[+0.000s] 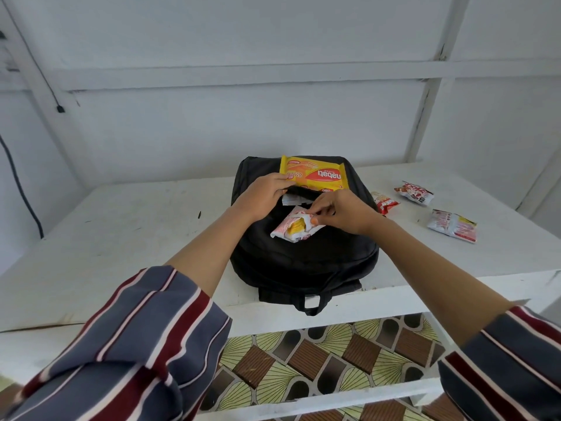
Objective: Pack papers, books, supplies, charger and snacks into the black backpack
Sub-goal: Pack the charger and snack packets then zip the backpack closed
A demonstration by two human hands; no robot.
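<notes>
The black backpack (303, 262) lies flat on the white table (121, 226), its front pocket open near the far end. A yellow Nabati wafer pack (315, 176) sticks out of that pocket. My left hand (264, 196) grips the pocket's edge beside the pack. My right hand (343, 215) pinches the corner of a white, red and yellow snack packet (293, 227) that rests on the bag just below the opening.
Three more red and white snack packets lie on the table right of the bag: one against it (385, 203), one farther back (414, 192), one nearer (453, 226). A white wall stands behind. Patterned floor shows below the table's front edge.
</notes>
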